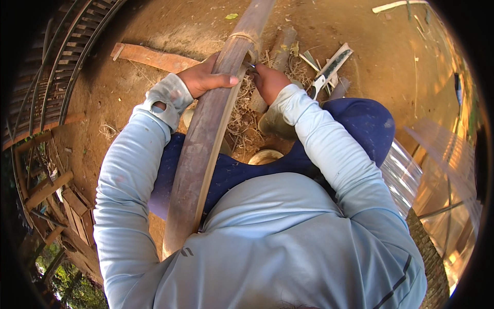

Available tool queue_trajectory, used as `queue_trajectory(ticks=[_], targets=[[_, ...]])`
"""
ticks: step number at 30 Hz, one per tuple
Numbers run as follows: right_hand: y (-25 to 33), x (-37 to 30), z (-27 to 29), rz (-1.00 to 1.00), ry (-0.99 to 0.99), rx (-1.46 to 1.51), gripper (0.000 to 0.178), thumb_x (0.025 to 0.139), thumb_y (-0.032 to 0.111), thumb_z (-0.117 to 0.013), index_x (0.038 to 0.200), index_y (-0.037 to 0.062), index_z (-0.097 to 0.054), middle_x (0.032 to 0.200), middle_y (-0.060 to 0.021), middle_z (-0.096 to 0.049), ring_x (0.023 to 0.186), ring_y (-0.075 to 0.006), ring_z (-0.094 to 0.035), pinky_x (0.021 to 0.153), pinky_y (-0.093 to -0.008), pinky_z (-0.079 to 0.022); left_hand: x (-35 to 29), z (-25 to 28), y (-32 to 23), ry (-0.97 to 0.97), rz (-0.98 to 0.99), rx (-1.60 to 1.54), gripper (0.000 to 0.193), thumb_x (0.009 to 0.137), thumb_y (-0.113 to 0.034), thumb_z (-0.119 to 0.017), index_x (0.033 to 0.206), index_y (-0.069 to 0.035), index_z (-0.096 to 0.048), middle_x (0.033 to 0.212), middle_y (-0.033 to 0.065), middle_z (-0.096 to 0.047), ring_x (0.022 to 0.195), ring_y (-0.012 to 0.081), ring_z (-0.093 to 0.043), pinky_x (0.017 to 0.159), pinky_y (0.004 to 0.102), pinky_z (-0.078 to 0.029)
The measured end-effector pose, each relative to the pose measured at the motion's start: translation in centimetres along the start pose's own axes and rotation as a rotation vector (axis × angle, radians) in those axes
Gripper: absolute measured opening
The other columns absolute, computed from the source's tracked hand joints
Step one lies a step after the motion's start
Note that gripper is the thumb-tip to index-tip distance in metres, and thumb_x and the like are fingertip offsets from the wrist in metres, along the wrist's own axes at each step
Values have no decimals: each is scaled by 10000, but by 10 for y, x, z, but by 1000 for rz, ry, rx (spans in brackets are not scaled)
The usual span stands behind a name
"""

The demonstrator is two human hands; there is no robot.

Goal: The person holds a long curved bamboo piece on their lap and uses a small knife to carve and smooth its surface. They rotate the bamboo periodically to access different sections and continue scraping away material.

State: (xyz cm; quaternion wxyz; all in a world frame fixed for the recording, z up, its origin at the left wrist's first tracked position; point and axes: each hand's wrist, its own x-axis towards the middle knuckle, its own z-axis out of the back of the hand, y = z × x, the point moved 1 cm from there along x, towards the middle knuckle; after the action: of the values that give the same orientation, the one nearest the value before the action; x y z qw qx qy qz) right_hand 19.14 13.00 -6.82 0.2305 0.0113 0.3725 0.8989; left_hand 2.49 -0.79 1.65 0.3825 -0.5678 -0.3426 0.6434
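Note:
A long brown bamboo pole (198, 139) slants from my lap up and away past the top of the view, with a raised node ring near its far part. My left hand (208, 80) is wrapped around it from the left, thumb lying across the top face. Just below the node, my right hand (270, 82) is closed at the pole's right edge. A short bit of metal blade (250, 65) pokes out from its fingers against the bamboo; the handle is hidden in the fist, so the kind of blade cannot be told.
Thin shavings (242, 110) litter the dirt between my feet. Beyond them lie a short log (283, 49), a reddish plank (154, 57) and a white-and-dark tool (329, 69) among split pieces. A slatted structure (77, 38) stands left; clear corrugated sheets (404, 175) lie right.

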Motion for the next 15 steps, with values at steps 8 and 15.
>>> queue_trajectory(ticks=[8, 15], targets=[[-13, -12, 21, 161, 170, 125, 222, 960, 235, -543, 1060, 51, -618, 867, -219, -644, 838, -398, -633, 746, -456, -482, 1, 1, 1, -3, -5, 19, 1114, 723, -549, -767, 1471, 71, -222, 1384, 242, -457, 1293, 326, -441, 1074, 394, -353], [13, -16, 25, 2, -18, -107, 230, 969, 258, -490, 1021, 45, -562, 899, -239, -648, 882, -445, -614, 774, -515, -470, -3, 0, -9, 12, 12, 85, 1142, 725, -586, -733, 1483, 72, -188, 1419, 265, -408, 1331, 339, -392, 1097, 392, -318]])
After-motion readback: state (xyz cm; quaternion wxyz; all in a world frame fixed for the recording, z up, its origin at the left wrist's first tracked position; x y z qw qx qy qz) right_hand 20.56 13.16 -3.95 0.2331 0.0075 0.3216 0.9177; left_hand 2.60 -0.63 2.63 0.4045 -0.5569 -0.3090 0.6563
